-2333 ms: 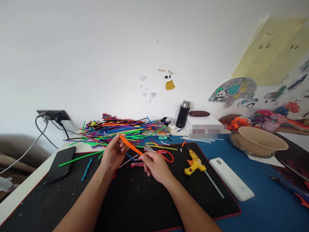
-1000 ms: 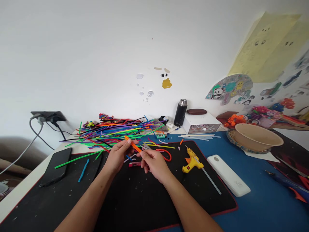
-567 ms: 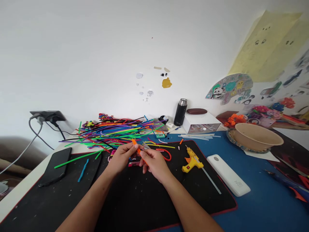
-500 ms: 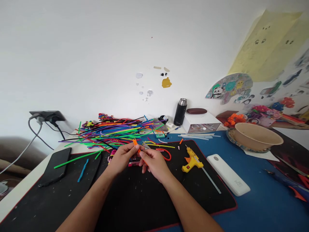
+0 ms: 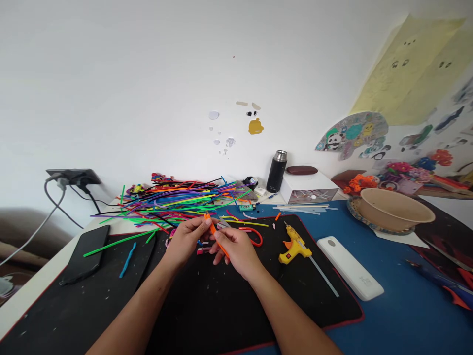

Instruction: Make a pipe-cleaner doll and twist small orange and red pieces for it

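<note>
Between my two hands, above the black mat [image 5: 192, 310], is an orange pipe cleaner [image 5: 219, 237] that looks folded or bundled and slants down to the right. My left hand [image 5: 186, 240] pinches its upper end between thumb and fingers. Lower down, my right hand [image 5: 234, 246] has thumb and fingers closed on the same piece. Scissors lie just behind my hands, with the blades [image 5: 223, 223] showing and a red handle [image 5: 256, 237] to the right. A small pink-and-red item [image 5: 204, 251] on the mat is partly hidden by my fingers.
Many coloured pipe cleaners [image 5: 177, 199] are piled at the back. A yellow glue gun [image 5: 295, 246] and a white power bank [image 5: 349, 268] lie to the right. A black phone [image 5: 86, 254] is on the left. A black flask [image 5: 277, 171] and a beige bowl [image 5: 397, 209] stand farther back.
More of the orange pipe cleaner shows now, its lower end sticking out beneath my right hand. My hands have otherwise hardly moved; the view has shifted very slightly.
</note>
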### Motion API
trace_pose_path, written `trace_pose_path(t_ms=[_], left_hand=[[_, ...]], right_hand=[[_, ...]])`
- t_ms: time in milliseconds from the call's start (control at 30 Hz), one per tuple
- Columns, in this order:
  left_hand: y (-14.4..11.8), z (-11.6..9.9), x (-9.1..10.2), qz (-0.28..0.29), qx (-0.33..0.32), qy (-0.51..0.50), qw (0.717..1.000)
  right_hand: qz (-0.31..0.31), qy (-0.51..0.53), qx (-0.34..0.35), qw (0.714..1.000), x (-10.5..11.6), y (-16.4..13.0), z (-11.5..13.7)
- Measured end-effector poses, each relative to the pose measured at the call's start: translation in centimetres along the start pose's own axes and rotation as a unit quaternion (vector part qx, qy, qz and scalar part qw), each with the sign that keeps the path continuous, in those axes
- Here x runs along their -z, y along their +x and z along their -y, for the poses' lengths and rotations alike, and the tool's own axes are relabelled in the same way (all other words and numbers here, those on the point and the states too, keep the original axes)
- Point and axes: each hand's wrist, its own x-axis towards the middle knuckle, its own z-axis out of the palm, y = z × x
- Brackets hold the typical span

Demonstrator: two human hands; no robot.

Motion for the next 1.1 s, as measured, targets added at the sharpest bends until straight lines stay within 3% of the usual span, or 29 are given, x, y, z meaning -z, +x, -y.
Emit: trace_pose_path(t_ms=[933,1100], left_hand=[[-0.1,0.0,0.0,0.017,0.007,-0.014,1.000],[0.0,0.4,0.2,0.030,0.025,-0.030,0.999]], right_hand=[[-0.011,0.005,0.027,1.000,-0.4,-0.5,0.4],[0.004,0.047,0.004,0.999,-0.5,-0.7,0.9]])
